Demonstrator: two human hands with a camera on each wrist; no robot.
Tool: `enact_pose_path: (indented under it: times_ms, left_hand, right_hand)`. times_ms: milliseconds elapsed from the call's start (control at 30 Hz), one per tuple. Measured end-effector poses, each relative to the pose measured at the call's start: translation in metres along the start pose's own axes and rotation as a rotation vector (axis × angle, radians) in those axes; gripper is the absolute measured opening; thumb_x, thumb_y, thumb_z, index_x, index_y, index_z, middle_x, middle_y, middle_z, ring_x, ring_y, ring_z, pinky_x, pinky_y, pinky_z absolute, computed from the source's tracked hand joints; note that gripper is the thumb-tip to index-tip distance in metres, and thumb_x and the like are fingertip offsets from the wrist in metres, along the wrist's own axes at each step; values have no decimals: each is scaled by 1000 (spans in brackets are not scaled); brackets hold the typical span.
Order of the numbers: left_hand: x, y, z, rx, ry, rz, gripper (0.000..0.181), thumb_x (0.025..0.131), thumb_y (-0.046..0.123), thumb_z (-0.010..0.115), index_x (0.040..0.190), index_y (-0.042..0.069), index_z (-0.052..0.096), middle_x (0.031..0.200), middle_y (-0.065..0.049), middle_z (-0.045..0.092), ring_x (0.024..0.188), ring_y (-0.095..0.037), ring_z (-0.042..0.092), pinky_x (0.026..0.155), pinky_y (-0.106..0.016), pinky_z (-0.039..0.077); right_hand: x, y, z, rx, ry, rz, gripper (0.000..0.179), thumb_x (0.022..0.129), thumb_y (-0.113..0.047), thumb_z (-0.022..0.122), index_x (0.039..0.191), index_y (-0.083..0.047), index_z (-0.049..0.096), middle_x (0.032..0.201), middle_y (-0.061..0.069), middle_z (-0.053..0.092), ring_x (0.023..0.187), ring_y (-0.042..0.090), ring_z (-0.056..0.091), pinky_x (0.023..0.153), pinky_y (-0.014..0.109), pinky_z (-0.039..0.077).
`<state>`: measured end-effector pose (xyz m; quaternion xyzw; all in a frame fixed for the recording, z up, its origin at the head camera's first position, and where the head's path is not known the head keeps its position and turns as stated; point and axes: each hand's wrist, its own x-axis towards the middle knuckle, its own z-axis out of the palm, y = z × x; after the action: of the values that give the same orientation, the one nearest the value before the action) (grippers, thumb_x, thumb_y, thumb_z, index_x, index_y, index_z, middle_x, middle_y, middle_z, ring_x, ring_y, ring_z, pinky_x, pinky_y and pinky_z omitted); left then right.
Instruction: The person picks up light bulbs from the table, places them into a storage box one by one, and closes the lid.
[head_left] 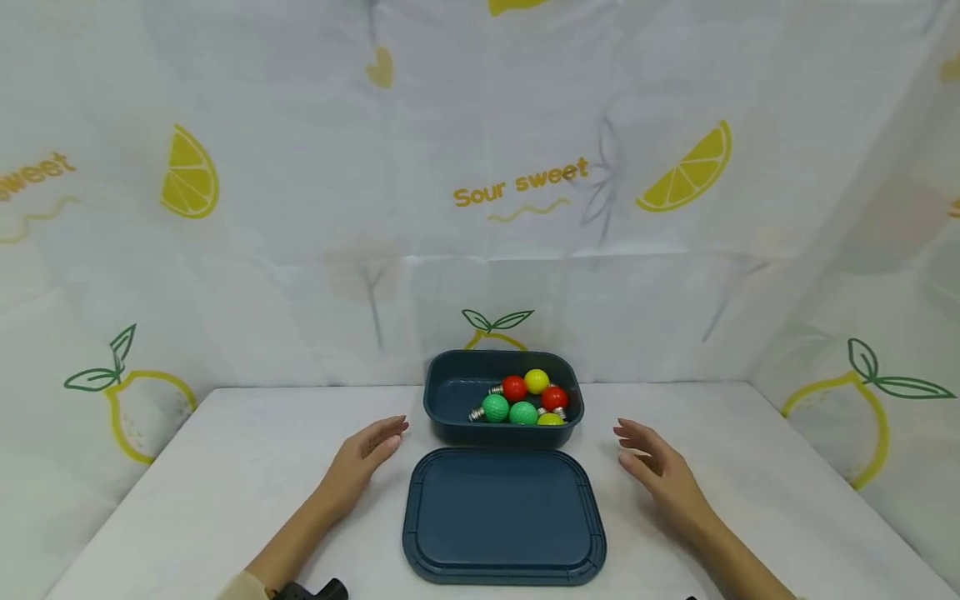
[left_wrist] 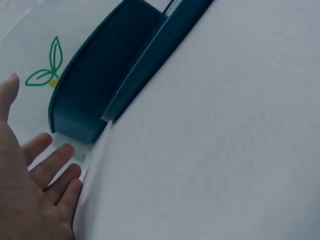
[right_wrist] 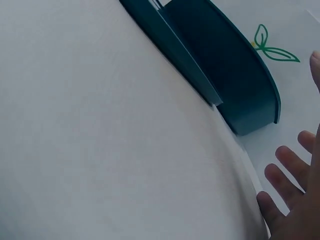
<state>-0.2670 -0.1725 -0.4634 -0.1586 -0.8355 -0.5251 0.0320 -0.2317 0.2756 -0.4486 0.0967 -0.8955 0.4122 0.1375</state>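
Observation:
A dark blue box (head_left: 461,432) stands at the back of the table, with several small bulbs inside. Red (head_left: 513,387), green (head_left: 522,412) and yellow bulbs (head_left: 537,381) with silver screw bases lie mostly in its right half. Directly in front of the box, a matching dark blue lid (head_left: 504,512) lies flat. My left hand (head_left: 365,458) rests by the table to the left of the box and lid, fingers relaxed, holding nothing. On the other side, my right hand (head_left: 663,475) is likewise relaxed and holds nothing. Both wrist views show the fingers apart from the box (left_wrist: 95,90).
White cloth covers the table (head_left: 187,508). Behind it hangs a white curtain (head_left: 300,317) printed with lemons and lettering, close to the box's rear edge. Similar cloth stands along both sides. A black strap device (head_left: 315,590) shows at my left wrist.

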Motion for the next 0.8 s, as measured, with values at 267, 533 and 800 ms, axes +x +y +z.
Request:
enact_pose_path:
  times_ms: [267,533,800]
  left_hand:
    - [-20,7,-6,160,-171,18,73,89,42,75,153,25,44,153,4,53,149,-31,40,119,-63,30]
    - [-21,5,-9,363,-391,143,123,60,64,89,161,28,28,165,-16,32,150,-52,25,112,-78,24]
    - [-20,6,-2,463,-428,288,136,52,69,90,162,24,25,166,2,34,155,-41,25,119,-72,15]
  right_hand:
    - [-11,-4,6,-164,-114,-126,73,85,-39,79,149,-19,50,146,5,59,131,28,57,104,52,51]
    - [-10,4,7,-272,-300,-258,110,61,-64,88,155,-33,41,154,0,53,138,39,51,104,68,43]
    - [-13,6,8,-307,-375,-332,122,55,-76,84,158,-33,36,155,12,50,139,48,46,106,76,34]
